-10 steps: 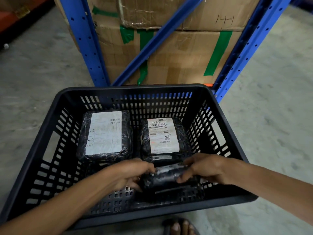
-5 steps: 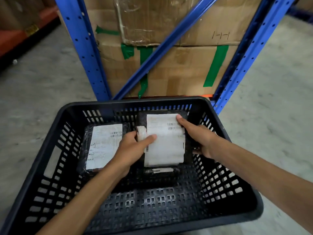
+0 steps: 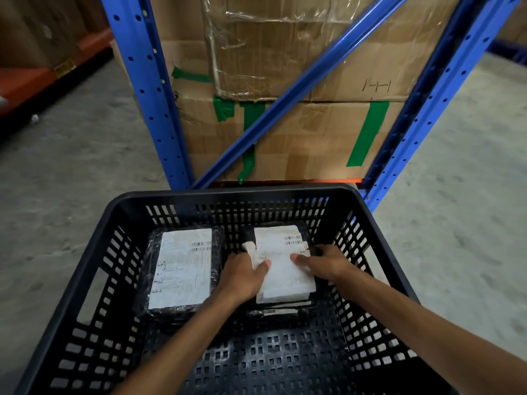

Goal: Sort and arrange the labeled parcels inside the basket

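A black slotted plastic basket [image 3: 94,246] stands on the floor below me. A black-wrapped parcel with a white label [image 3: 182,269] lies flat at its back left. At the back right a second labeled parcel [image 3: 285,269] rests on top of another parcel, whose near edge [image 3: 273,311] shows beneath it. My left hand [image 3: 242,276] presses on the top parcel's left side, thumb on the label. On its right side, my right hand [image 3: 322,263] grips the edge with its fingers on the label.
Blue steel racking [image 3: 148,89] with a diagonal brace rises right behind the basket, holding taped cardboard boxes [image 3: 313,132]. Grey concrete floor [image 3: 71,166] lies left and right. An orange shelf beam [image 3: 34,78] runs at the far left. The basket's near half shows bare mesh bottom.
Both hands lifted the small parcel from the basket's near side, turned it label up, and have lowered it onto the back-right parcel. The view has tilted up.
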{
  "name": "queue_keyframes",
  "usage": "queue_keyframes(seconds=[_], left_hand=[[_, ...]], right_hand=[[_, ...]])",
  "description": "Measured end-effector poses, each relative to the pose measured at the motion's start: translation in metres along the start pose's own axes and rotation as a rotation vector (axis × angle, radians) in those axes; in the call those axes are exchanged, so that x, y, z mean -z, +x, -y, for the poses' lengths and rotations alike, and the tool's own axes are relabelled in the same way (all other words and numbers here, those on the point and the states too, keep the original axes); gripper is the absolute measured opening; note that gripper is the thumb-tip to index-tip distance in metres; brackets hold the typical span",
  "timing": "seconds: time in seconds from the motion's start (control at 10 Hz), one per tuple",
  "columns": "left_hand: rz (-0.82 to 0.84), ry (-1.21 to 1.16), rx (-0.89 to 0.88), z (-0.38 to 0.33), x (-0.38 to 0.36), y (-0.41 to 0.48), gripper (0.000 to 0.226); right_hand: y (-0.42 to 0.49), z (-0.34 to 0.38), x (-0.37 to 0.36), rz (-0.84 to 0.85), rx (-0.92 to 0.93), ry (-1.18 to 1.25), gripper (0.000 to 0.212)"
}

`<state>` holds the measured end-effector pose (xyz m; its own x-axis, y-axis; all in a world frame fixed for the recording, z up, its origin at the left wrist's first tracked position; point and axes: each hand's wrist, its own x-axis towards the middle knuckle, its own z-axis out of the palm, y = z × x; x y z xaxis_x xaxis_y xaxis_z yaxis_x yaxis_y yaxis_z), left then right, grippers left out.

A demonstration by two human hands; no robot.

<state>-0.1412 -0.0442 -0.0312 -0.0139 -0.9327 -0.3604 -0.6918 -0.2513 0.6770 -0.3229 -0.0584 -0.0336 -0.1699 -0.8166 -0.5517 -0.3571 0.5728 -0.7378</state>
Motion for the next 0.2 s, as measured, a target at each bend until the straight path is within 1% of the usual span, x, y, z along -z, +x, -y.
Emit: queue_keyframes(seconds=[0.1,0.2], left_hand=[[0.027,-0.039,0.009,-0.002,0.003,0.0,0.036],[0.059,-0.039,0.007,-0.013,0.02,-0.014,0.036]], right_hand=[[-0.002,-0.001,0.001,0.004,-0.008,0.03,0.037],[-0.02,0.014,0.008,-0.068,0.045,-0.069,0.053]])
